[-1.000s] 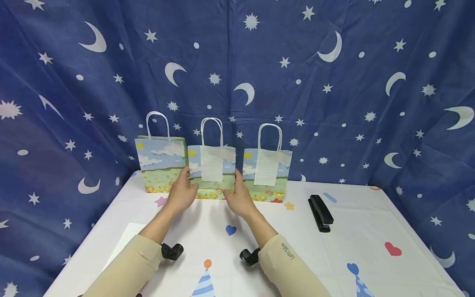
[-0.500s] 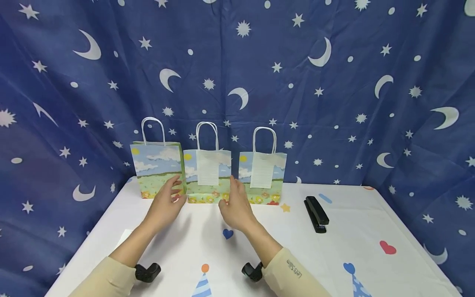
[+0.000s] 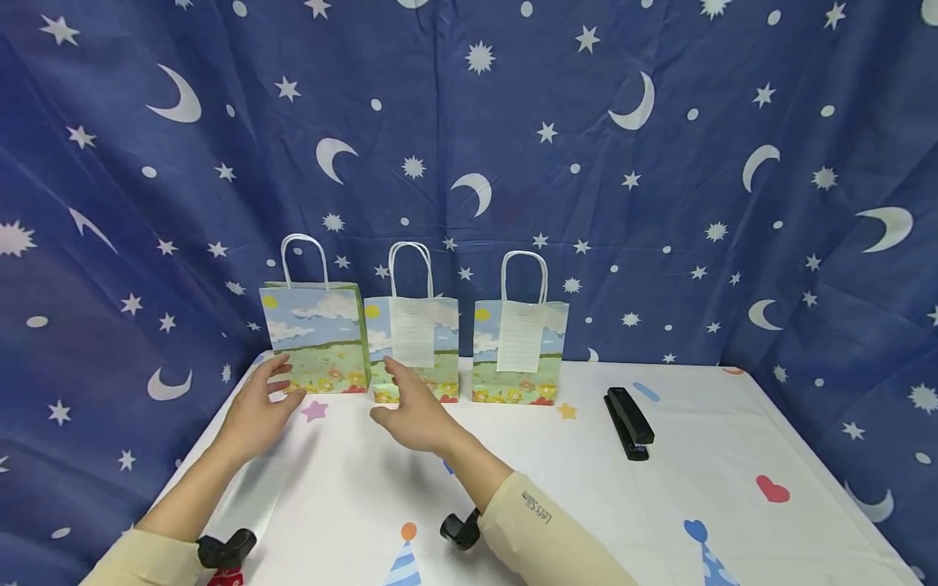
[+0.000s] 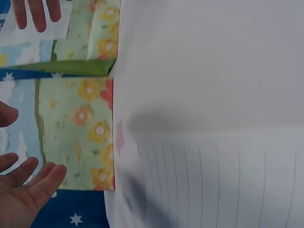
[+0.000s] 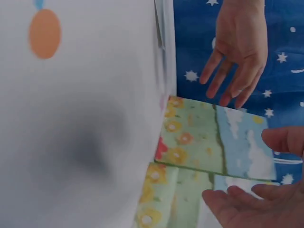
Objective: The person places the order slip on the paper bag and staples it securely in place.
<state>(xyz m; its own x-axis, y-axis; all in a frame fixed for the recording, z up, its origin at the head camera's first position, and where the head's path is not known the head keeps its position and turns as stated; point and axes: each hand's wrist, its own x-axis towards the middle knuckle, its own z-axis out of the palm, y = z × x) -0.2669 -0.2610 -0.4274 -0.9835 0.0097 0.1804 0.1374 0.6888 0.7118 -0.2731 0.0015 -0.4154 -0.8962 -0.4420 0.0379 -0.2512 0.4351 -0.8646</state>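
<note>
Three paper gift bags with white handles stand in a row at the back of the table. The left bag (image 3: 322, 325) has a plain painted front of sky and flowers. On the middle bag (image 3: 449, 366) and the right bag (image 3: 557, 334) hang lined paper sheets (image 3: 413, 330). My left hand (image 3: 256, 415), fingers spread and holding nothing, is in front of the left bag's lower left corner. My right hand (image 3: 418, 411) is also bare, its fingers overlapping the middle bag in the head view. Both hands appear around the left bag in the right wrist view.
A black stapler (image 3: 628, 423) lies on the table to the right of the bags. A lined white sheet (image 4: 218, 180) lies at the left, partly behind my left forearm. A blue curtain (image 3: 513, 122) with moons and stars hangs behind the table.
Both hands have let go of the middle bag's sides. My left hand has moved left past the left bag's front, and my right hand has shifted left from the middle bag's right edge.
</note>
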